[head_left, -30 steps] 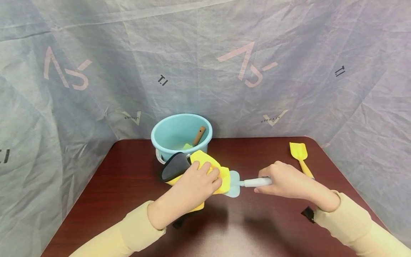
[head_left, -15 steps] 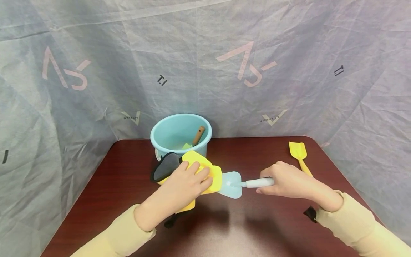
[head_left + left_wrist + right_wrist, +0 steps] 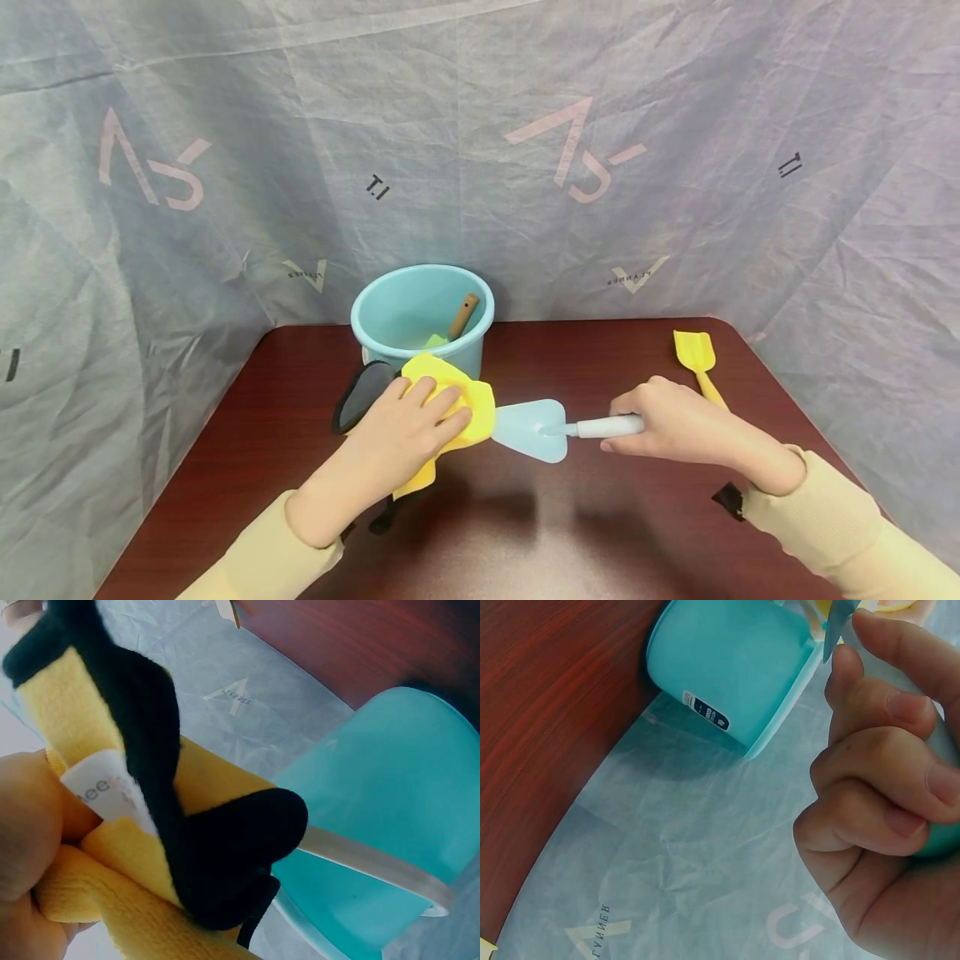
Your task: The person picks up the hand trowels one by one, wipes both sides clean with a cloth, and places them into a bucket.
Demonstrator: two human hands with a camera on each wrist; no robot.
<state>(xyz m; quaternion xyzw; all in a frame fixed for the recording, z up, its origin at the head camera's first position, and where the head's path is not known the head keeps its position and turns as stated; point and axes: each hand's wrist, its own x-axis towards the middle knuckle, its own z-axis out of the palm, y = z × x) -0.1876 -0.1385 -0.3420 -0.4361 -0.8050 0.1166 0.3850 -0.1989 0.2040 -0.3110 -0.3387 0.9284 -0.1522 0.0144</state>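
Note:
My left hand (image 3: 405, 429) grips a soft yellow-and-black plush piece (image 3: 478, 408) with a dark grey, black-edged flap. A white tag (image 3: 105, 787) shows on its fleece in the left wrist view. My right hand (image 3: 671, 421) holds a trowel (image 3: 534, 423) by its whitish handle, fingers curled round it. The light-blue blade points left, and its tip is hidden behind the yellow plush. Both things are held above the table, in front of a light-blue bucket (image 3: 480, 358).
Inside the bucket leans a brown-handled tool (image 3: 463, 317) with a green end. A yellow toy shovel (image 3: 695, 354) lies at the right rear of the dark red table (image 3: 570, 358). Grey fabric (image 3: 450, 125) hangs closely behind the table.
My left hand has moved left with the yellow-and-black plush, uncovering more of the trowel's blade. My right hand has shifted only slightly to the right with the trowel.

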